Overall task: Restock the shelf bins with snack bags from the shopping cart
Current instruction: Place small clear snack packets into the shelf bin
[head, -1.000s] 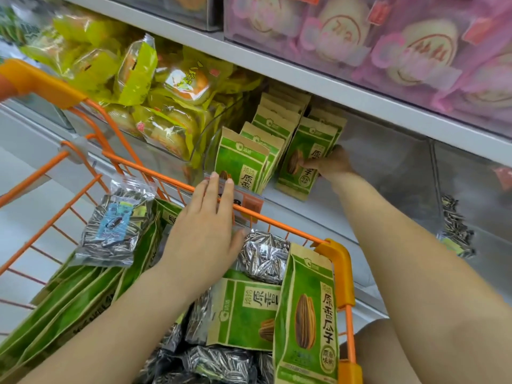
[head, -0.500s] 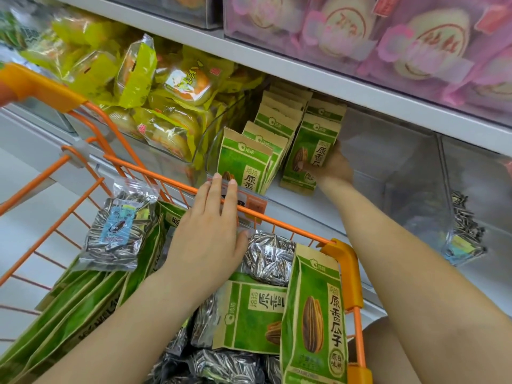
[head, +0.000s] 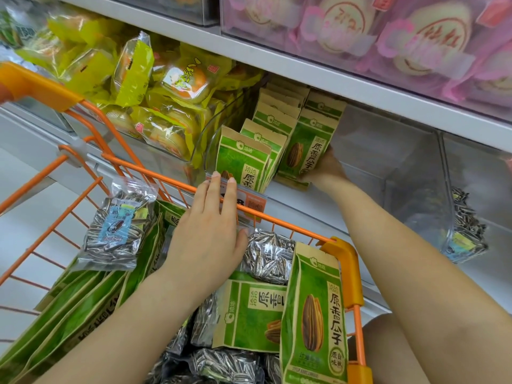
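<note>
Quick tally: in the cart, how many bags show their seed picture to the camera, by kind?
Green paper bags, one upright and one lying flat: 2
Clear bags with a blue label: 1
Total: 3

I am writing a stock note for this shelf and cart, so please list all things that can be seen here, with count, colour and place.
green seed bags: two rows, count unclear, green and brown, standing in the clear shelf bin.
green seed bags in cart: several, lying and standing in the cart.
clear seed bags: several, silver-grey, in the cart; one more in the right bin.
yellow snack bags: many, left bin.
pink packs: several, upper shelf.
shopping cart: one, orange.
price tag: one, orange, shelf edge.
left hand: over the cart rim, fingers straight.
right hand: holds a green bag in the bin.
</note>
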Tool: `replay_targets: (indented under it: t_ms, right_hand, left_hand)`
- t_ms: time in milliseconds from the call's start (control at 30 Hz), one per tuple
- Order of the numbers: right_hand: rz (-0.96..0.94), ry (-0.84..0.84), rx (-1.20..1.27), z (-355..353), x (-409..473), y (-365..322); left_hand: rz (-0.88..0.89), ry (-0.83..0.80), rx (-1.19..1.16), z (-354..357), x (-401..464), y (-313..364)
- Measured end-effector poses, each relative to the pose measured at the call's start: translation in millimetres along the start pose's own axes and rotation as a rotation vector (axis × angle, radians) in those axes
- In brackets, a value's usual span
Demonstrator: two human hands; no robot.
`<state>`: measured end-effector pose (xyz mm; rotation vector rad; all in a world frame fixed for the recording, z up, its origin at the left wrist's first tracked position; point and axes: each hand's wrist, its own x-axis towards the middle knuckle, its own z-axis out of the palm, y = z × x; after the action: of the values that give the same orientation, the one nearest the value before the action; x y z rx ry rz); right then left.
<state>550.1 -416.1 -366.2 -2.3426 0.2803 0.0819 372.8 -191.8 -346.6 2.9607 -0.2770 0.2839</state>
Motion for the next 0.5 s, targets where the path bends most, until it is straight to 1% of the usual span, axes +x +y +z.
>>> replay_targets:
  t_ms: [100,233,267,367,500]
  right_hand:
    - [0.019,0.034,-0.034,-1,0,-2]
    - [-0.013,0.172,-0.04,-6,0,-4]
    - [-0.017,0.169,-0.029,-6,1,-3]
    - [-0.003,0.088,0.031,-1,1,-2]
    - [0.032,0.059,0.24,3,10,-5]
  left_hand:
    - [0.007,-0.001,0.011,1,0,-1]
    - [0.01,-0.007,0.011,1,1,-1]
    - [0.008,-0.01,0.011,1,1,0]
    - [0.005,-0.004,0.012,1,1,0]
    - [0.005,-0.002,0.016,2,1,0]
